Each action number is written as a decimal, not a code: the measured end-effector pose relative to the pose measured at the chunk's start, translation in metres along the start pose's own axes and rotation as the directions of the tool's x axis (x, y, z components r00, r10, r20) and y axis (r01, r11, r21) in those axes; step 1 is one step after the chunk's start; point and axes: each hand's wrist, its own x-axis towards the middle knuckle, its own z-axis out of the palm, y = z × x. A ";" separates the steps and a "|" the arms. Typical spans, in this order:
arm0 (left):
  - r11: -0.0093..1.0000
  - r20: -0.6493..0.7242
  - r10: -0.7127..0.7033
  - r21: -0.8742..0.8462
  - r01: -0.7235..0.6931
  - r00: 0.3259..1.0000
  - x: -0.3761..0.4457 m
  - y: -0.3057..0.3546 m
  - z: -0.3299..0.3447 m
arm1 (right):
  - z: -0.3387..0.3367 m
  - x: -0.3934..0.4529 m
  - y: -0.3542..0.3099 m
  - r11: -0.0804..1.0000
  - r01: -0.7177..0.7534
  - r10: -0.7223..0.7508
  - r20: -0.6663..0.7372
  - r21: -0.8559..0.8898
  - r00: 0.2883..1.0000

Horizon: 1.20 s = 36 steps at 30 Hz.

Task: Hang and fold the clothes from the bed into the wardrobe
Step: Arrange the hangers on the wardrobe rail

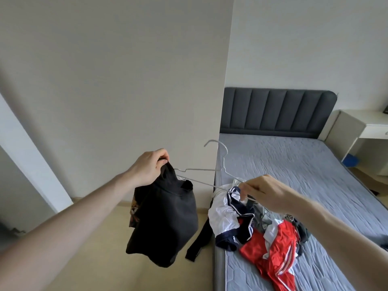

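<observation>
The black shirt [165,225] hangs off the bed, over the floor beside the bed's near left corner, bunched and sagging from its top edge. The left hand [150,170] pinches that top edge with curled fingers and thumb. One end of the white wire hanger [212,175] sits at or just inside the shirt's opening; how far in it goes cannot be told. The right hand [266,194] grips the hanger's other end, fingers closed round the wire, hook pointing up.

The step in hand looks like threading the hanger into the shirt. To do it well, the left hand should hold the opening wide and taut while the right slides the wire arm fully to one shoulder, then tips the other arm in, so the cloth is not stretched.

The remaining clothes pile [258,225] of white, navy, grey and red lies at the near left edge of the bed [304,164], a dark sleeve trailing over the side. A white desk [361,124] stands beyond the bed's far right corner.
</observation>
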 end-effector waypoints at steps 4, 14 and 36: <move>1.000 -0.073 0.010 0.026 -0.008 0.997 0.003 0.001 -0.013 | -0.016 0.006 -0.012 0.999 0.001 0.000 -0.033 0.034 0.999; 1.000 -0.150 0.012 0.009 -0.010 0.989 0.003 0.003 -0.013 | -0.040 -0.003 -0.029 0.997 -0.001 0.002 -0.011 0.073 1.000; 0.969 -0.262 0.248 0.048 -0.244 0.933 0.019 0.035 -0.053 | -0.058 -0.004 -0.051 0.990 -0.029 0.003 0.190 0.137 0.982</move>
